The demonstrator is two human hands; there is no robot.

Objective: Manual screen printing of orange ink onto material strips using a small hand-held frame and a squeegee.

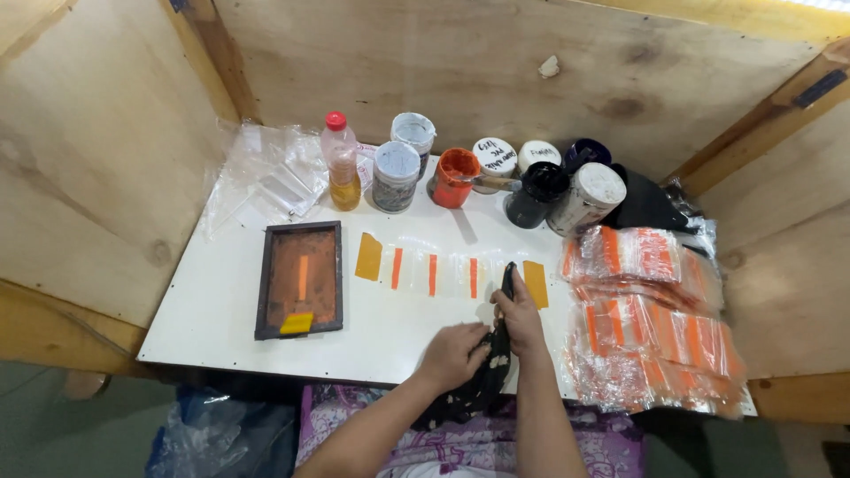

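Both my hands grip a dark, paint-stained cloth point(490, 372) at the near edge of the white table point(221, 310). My left hand point(453, 352) clutches its lower part. My right hand point(520, 317) holds its upper end against the table, beside a row of clear plastic bags point(434, 274) printed with orange stripes. Yellow tape pieces point(368, 257) sit at both ends of that row. Left of it lies a dark-framed printing screen point(299, 279) with a yellow squeegee point(297, 323) on it.
Several paint jars point(396, 175) and an open orange pot point(455, 177) stand at the back with a red-capped bottle point(341, 173). Stacks of printed bags point(651, 319) fill the right side. Blank clear bags point(270, 181) lie back left. Plywood walls point(106, 150) enclose the table.
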